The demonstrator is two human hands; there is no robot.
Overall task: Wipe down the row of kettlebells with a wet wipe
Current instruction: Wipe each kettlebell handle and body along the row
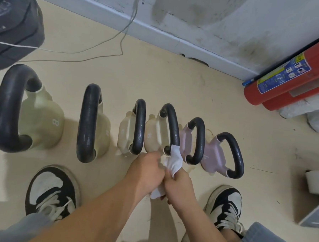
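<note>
Bare forearms [98, 210], grey-blue jeans [265, 239], black-and-white sneakers [51, 187] with off-white laces [49, 205].

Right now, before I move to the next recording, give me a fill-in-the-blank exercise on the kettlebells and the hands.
1. The row of kettlebells on the floor counts ___ in all.
2. The two kettlebells at the right end have ___ bodies.
3. The left hand and the right hand both grip the wet wipe, whose colour is ___.
4. The fire extinguisher lying by the wall is ___.
Missing words: six, pink, white, red.
</note>
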